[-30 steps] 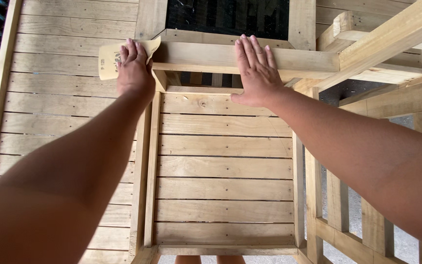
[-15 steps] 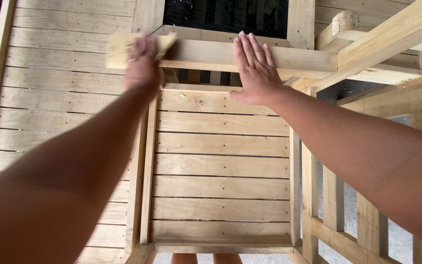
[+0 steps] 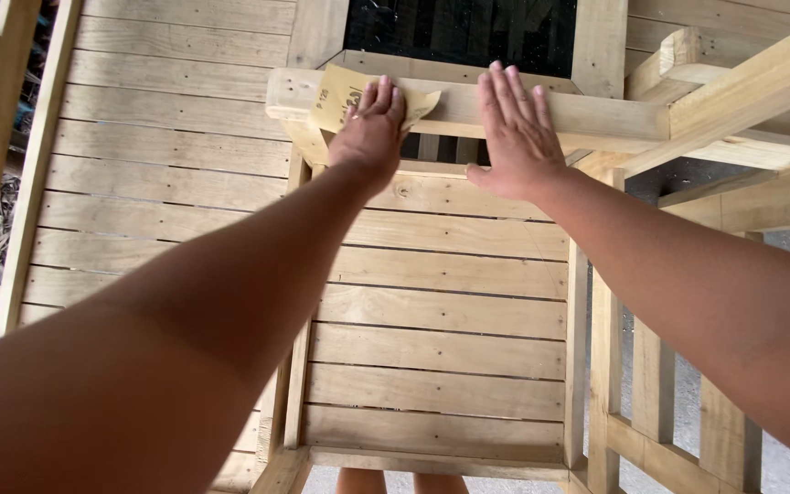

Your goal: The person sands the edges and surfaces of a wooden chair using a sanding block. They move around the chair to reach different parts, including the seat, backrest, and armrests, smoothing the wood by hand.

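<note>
The left hand (image 3: 372,128) pressed flat on a tan sandpaper sheet (image 3: 345,96) at upper centre; the right hand (image 3: 516,137) lay open, empty, on the pale wooden rail (image 3: 596,114) beside it.

Outdoor carpentry site: unfinished pale timber structure, slatted plank deck (image 3: 432,320), bare beam (image 3: 550,114), railing posts (image 3: 651,384), sandpaper sheet (image 3: 345,96), ground visible below.
</note>
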